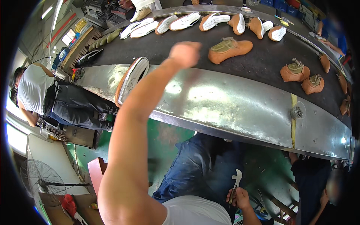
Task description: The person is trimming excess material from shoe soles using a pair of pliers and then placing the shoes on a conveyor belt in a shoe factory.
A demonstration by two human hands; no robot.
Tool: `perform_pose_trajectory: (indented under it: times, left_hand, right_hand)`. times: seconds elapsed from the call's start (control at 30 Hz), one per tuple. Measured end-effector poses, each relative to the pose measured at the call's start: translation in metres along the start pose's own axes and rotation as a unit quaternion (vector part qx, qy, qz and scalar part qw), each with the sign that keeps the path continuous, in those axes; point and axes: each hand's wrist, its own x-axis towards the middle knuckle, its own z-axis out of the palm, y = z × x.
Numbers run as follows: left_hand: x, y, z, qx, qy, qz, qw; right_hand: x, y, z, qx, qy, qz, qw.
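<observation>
The person's right hand, low in the view, is closed around the handle of a hammer-headed tool, whose pale, curved head rises above the fingers. Part of the handle is covered by the grip, and the lower edge of the view cuts off the right arm. Farther left, a brown box has a red cloth-like item at it; whether that lies inside is hard to make out.

Beyond the person's dark blue trousers runs a shiny metal surface. On its right part stands a clear round container holding small grey pieces, too small to identify, beside a yellow strip. Toward the left, a shoe with a white insole spans the metal and the dark belt behind, just beside the left arm, which may hide some of its edge.

The left hand is raised over the belt, fingers seemingly curled; motion blur leaves unclear whether it holds anything. Just right of it, apart from the fingers, a tan shoe upper lies on the belt, its green lining and laces showing. Two tan uppers with tied laces sit farther right. Along the far edge stands a row of white-lined shoes. Beyond, blue crates are cut off by the dark rim, their contents unclear.
</observation>
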Motion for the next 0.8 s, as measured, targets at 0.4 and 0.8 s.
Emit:
perform_pose_trajectory:
  times: [0.4, 0.8]
  left_hand:
    - [-0.108, -0.222, -0.004, -0.116, -0.18, -0.383, 0.898]
    - [-0.296, 0.078, -0.067, -0.764, -0.055, -0.128, 0.63]
  right_hand:
    - [0.005, 0.005, 0.009, 0.036, -0.012, 0.023, 0.999]
    - [-0.015, -0.013, 0.033, -0.081, 0.024, 0.008, 0.996]
